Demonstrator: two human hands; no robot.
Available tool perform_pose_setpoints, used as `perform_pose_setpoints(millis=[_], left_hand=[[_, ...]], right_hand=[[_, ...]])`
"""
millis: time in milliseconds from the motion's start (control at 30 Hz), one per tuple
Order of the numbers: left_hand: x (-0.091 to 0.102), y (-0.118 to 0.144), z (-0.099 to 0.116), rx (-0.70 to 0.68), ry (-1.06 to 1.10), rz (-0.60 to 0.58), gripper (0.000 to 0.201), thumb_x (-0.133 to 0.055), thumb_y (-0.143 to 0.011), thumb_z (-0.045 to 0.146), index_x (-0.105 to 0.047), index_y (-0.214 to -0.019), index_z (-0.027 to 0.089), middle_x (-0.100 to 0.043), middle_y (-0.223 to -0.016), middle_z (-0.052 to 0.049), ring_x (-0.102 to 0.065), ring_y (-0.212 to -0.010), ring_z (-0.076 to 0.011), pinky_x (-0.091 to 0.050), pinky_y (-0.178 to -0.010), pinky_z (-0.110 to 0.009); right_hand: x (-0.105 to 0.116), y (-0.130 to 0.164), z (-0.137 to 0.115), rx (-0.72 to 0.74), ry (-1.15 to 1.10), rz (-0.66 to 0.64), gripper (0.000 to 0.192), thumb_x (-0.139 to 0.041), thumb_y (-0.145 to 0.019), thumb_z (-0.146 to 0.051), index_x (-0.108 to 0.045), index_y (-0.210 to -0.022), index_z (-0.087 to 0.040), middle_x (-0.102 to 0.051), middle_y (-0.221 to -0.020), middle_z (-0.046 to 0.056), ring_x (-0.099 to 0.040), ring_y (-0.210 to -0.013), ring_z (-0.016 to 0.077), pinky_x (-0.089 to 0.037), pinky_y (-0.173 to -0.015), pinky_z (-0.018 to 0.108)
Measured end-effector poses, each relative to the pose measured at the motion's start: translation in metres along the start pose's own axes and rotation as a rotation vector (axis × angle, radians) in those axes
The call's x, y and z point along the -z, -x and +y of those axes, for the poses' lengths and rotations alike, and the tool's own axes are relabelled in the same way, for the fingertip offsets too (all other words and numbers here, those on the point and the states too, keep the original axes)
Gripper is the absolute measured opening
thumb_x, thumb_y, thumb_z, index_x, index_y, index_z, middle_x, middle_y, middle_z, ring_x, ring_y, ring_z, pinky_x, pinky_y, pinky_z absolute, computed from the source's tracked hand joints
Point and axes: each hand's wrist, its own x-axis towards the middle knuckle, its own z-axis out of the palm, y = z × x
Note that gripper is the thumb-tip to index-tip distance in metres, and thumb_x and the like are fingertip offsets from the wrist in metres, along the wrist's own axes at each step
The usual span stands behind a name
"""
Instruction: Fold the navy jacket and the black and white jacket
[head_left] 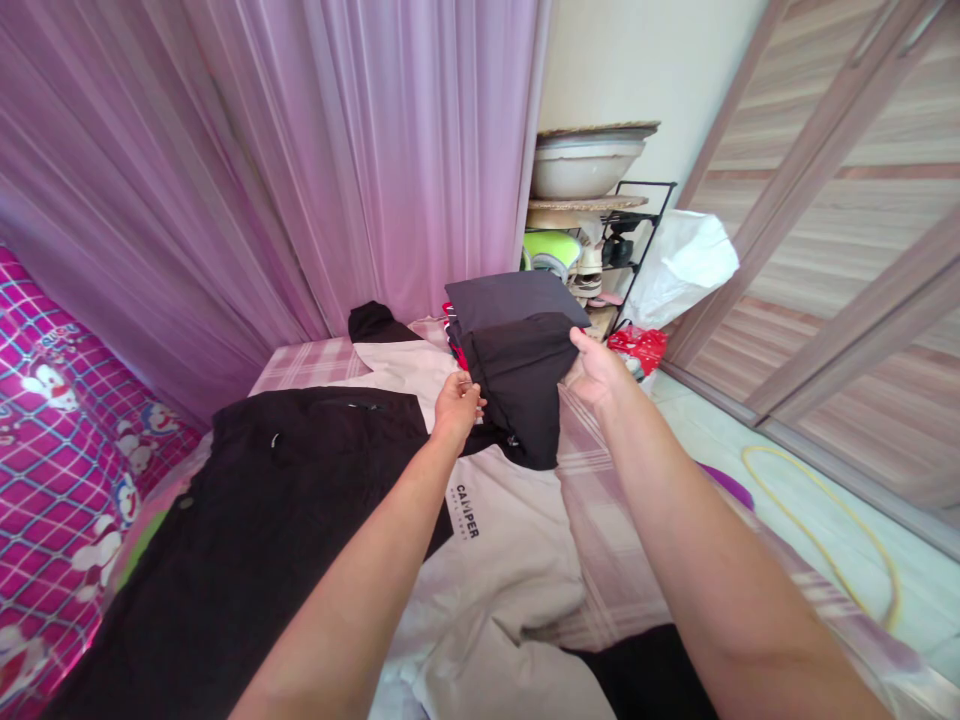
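Hands meet on one thing at the far end of the bed: a folded black fabric garment (521,385), held up between them just in front of a stack of folded dark clothes (510,300). The left hand (457,408) grips the garment's lower left edge, fingers (471,405) curled and pressed onto the cloth. The right hand (596,372) takes the upper right corner, thumb on top and the other fingers tucked behind the fabric, so how far they close I cannot tell from here.

The garment lies dead ahead of both hands, a little nearer the right one's side of the stack. Its long axis runs away from the person and slightly downward, the lower end drooping toward the bed while the upper end touches or nearly touches the grey folded piece on top of the stack. Both arms are stretched about equally; neither hand is clearly closer.

Under the arms a cream sweatshirt with black printed lettering (480,540) is spread over the pale pink checked bedsheet (600,560), and a large black jacket (285,520) lies to the left, overlapping it. Pink pleated curtains (300,170) hang behind the bed. Beside the stack stands a black wire rack (637,235) bearing a white basin (585,165).
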Motion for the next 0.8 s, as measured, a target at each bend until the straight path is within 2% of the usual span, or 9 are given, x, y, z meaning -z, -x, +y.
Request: perform_pose_setpoints(millis=[67, 133, 267, 400, 500, 567, 667, 733, 800], left_hand=[[-0.003, 0.005, -0.003, 0.02, 0.04, 0.036, 0.034, -0.063, -0.083, 0.014, -0.054, -0.114, 0.022, -0.063, -0.108, -0.003, -0.061, -0.061, -0.0042, -0.048, -0.055, -0.017], [-0.004, 0.016, -0.008, 0.001, 0.102, 0.057, 0.052, -0.066, -0.083, 0.017, -0.046, -0.131, 0.026, -0.055, -0.134, -0.009, -0.067, -0.075, -0.0069, -0.054, -0.064, -0.02], [0.002, 0.04, -0.013, -0.014, 0.226, 0.079, 0.066, -0.066, -0.087, 0.024, -0.036, -0.145, 0.031, -0.034, -0.157, -0.011, -0.065, -0.111, -0.0166, -0.057, -0.084, -0.025], [0.022, 0.047, -0.002, -0.071, 0.253, 0.121, 0.062, -0.06, -0.092, 0.029, -0.035, -0.149, 0.031, -0.036, -0.158, -0.006, -0.053, -0.131, -0.0208, -0.053, -0.096, -0.028], [0.039, 0.04, 0.007, -0.081, 0.225, 0.108, 0.054, -0.057, -0.093, 0.038, -0.043, -0.145, 0.028, -0.037, -0.158, -0.006, -0.045, -0.138, -0.0224, -0.048, -0.104, -0.031], [0.05, 0.033, 0.01, 0.024, 0.237, 0.031, 0.052, -0.052, -0.094, 0.049, -0.049, -0.141, 0.027, -0.038, -0.158, -0.007, -0.041, -0.141, -0.0248, -0.047, -0.105, -0.035], [0.065, 0.024, 0.006, 0.221, 0.304, -0.097, 0.061, -0.035, -0.094, 0.065, -0.053, -0.136, 0.026, -0.047, -0.151, -0.01, -0.047, -0.135, -0.0286, -0.049, -0.103, -0.042], [0.077, 0.02, 0.0, 0.285, 0.372, -0.179, 0.072, -0.025, -0.091, 0.073, -0.057, -0.132, 0.023, -0.057, -0.14, -0.012, -0.055, -0.128, -0.0298, -0.05, -0.101, -0.045], [0.09, 0.017, -0.008, 0.311, 0.441, -0.25, 0.083, -0.019, -0.087, 0.08, -0.061, -0.125, 0.019, -0.066, -0.126, -0.014, -0.059, -0.121, -0.0308, -0.051, -0.098, -0.046]], right_hand=[[-0.003, 0.001, 0.003, 0.02, -0.012, -0.003, 0.024, -0.045, -0.097, -0.024, -0.068, -0.092, -0.017, -0.077, -0.081, 0.005, -0.073, -0.09, 0.0194, -0.056, -0.093, 0.04], [-0.007, 0.003, 0.007, 0.045, -0.022, -0.005, 0.023, -0.047, -0.096, -0.025, -0.068, -0.092, -0.017, -0.077, -0.083, 0.005, -0.073, -0.094, 0.0198, -0.054, -0.096, 0.04], [-0.017, 0.008, 0.02, 0.15, 0.027, -0.066, 0.015, -0.059, -0.09, -0.029, -0.069, -0.093, -0.017, -0.078, -0.09, 0.005, -0.071, -0.101, 0.0209, -0.051, -0.101, 0.042], [-0.031, 0.018, 0.039, 0.289, 0.193, -0.102, 0.019, -0.068, -0.083, -0.035, -0.072, -0.093, -0.019, -0.078, -0.096, 0.004, -0.067, -0.111, 0.0222, -0.047, -0.105, 0.043], [-0.043, 0.028, 0.054, 0.367, 0.396, -0.103, 0.027, -0.067, -0.082, -0.042, -0.074, -0.097, -0.021, -0.077, -0.105, 0.003, -0.064, -0.116, 0.0236, -0.043, -0.108, 0.045], [-0.054, 0.038, 0.067, 0.425, 0.555, -0.183, 0.03, -0.061, -0.086, -0.042, -0.074, -0.103, -0.021, -0.074, -0.113, 0.004, -0.062, -0.119, 0.0231, -0.041, -0.109, 0.044], [-0.074, 0.059, 0.093, 0.536, 0.839, -0.399, 0.032, -0.048, -0.093, -0.035, -0.074, -0.108, -0.023, -0.07, -0.124, 0.003, -0.059, -0.121, 0.0201, -0.041, -0.109, 0.039], [-0.087, 0.074, 0.114, 0.587, 1.055, -0.502, 0.035, -0.044, -0.095, -0.03, -0.074, -0.11, -0.023, -0.066, -0.13, 0.005, -0.057, -0.123, 0.0197, -0.04, -0.109, 0.038], [-0.096, 0.085, 0.133, 0.594, 1.249, -0.536, 0.036, -0.043, -0.096, -0.031, -0.072, -0.117, -0.023, -0.06, -0.138, 0.007, -0.05, -0.131, 0.0217, -0.036, -0.112, 0.043]])
